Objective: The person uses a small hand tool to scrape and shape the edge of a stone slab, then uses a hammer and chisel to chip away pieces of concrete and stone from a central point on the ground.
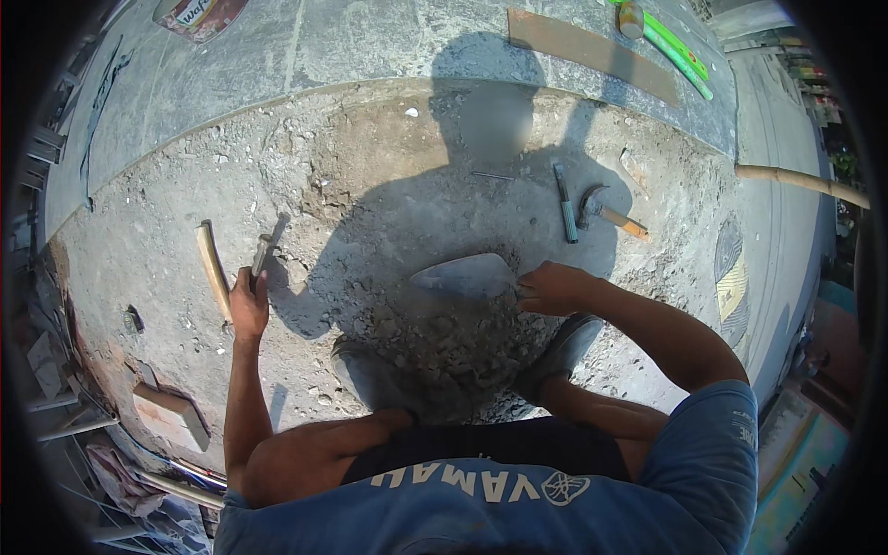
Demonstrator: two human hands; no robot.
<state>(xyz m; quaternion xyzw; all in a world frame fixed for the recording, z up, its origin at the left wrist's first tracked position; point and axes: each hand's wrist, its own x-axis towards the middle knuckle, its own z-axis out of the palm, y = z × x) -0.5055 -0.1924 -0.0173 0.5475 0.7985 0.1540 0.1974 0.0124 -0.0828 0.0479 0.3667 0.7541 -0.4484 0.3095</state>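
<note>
My right hand [553,288] is closed around the handle end of a pointed trowel [464,277]. The trowel's flat grey blade lies low over loose rubble [453,333], in front of my feet. On the left, my left hand [249,302] grips a short greyish tool [262,253] that sticks up from the fist; its exact kind I cannot make out. Close beside that hand, a pale wooden stick [213,268] lies on the dusty ground.
To the right lie a teal-handled tool [565,205] and a claw hammer [610,215]. A thin rod [492,175] rests ahead. On the tiled floor beyond are a long board [592,55] and a green-handled mallet [668,46]. A block [171,416] sits lower left.
</note>
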